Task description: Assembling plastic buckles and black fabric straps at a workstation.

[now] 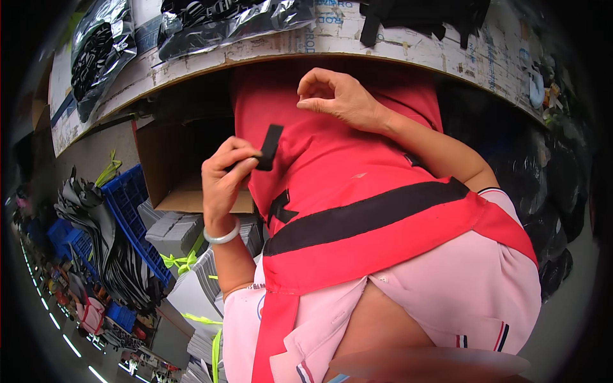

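1. Well left of the red apron (338, 172), a bundle of long black-and-grey strips (112, 239) hangs in wavy, layered folds; beyond the apron's upper left, a wrinkled, glossy clear bag (102, 60) of black pieces lies on the pale worktop (345, 41).
2. Nearer the apron, a blue crate (137, 220) of hard latticed plastic stands tilted, with stacks of flat, pale sheets (191, 281) tied in yellow-green ribbon beside it.
3. Just left of the apron, a brown cardboard box (169, 166) gapes open, its walls flat and matte.
4. At the apron's left edge, the left hand (220, 175) pinches a black strip between thumb and fingers; a smooth, pale bangle (222, 232) rings the wrist.
5. The black strip (273, 140) stands out over the apron's upper left, narrow, matte and square-ended, bending near the grip. It looks light, soft and hard to break, with little slip; the lower end or the long edges should give good hold.
6. Over the apron's upper middle, the right hand (348, 99) curls its fingers toward the thumb, with nothing visible between them.
7. Beyond the apron's upper right, flat, dull black pieces (424, 16) overlap on the worktop.
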`<act>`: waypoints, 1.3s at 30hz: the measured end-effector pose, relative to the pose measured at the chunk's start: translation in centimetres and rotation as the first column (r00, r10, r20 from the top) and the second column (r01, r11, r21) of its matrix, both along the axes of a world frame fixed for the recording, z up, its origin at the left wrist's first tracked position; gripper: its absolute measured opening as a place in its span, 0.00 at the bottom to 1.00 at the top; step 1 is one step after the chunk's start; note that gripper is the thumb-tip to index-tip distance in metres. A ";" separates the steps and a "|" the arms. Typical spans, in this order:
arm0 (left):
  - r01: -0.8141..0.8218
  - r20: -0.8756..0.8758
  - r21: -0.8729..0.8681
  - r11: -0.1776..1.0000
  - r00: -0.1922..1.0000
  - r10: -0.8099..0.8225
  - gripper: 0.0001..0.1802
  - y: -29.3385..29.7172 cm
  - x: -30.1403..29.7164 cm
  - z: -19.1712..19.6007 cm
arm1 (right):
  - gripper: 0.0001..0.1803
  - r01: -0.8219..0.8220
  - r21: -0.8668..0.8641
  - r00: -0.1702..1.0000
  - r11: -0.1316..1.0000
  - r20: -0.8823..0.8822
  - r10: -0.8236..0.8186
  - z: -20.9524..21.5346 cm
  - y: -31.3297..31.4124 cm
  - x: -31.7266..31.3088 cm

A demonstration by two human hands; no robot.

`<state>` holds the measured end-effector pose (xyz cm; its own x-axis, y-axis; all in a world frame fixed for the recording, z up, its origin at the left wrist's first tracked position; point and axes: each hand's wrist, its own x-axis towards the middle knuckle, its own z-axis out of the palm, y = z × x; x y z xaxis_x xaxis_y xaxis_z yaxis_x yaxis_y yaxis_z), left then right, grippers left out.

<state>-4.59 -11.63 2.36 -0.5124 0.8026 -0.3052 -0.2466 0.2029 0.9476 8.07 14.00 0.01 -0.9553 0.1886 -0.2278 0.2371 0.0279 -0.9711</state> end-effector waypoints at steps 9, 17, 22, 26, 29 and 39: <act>-0.750 0.099 -0.222 0.623 0.618 0.780 0.17 -14.0 -4.2 -10.0 | 0.15 0.374 0.870 0.925 0.322 -0.372 -0.071 -0.6 10.6 2.7; -0.418 0.284 -0.027 0.908 0.868 0.408 0.20 2.0 -0.8 -7.1 | 0.13 0.404 0.774 0.883 0.488 -0.469 0.014 -2.6 7.3 2.0; -0.205 0.325 -0.004 0.979 0.925 0.195 0.11 6.5 0.2 -5.0 | 0.09 0.484 0.545 0.826 0.684 -0.542 -0.153 -1.1 9.5 -0.4; -0.310 0.308 0.070 0.948 0.911 0.275 0.07 8.7 1.3 -4.7 | 0.06 0.330 -0.328 0.306 0.885 -0.850 -0.430 2.1 7.8 -4.3; -0.334 0.269 0.134 0.933 0.918 0.290 0.07 8.8 1.2 -5.2 | 0.11 0.418 0.252 0.797 0.873 -0.563 -0.219 4.7 5.5 -1.4; -0.327 0.352 0.132 0.936 0.898 0.264 0.06 8.6 0.6 -5.7 | 0.12 0.022 0.007 0.996 1.000 0.084 -0.023 1.4 0.3 -0.9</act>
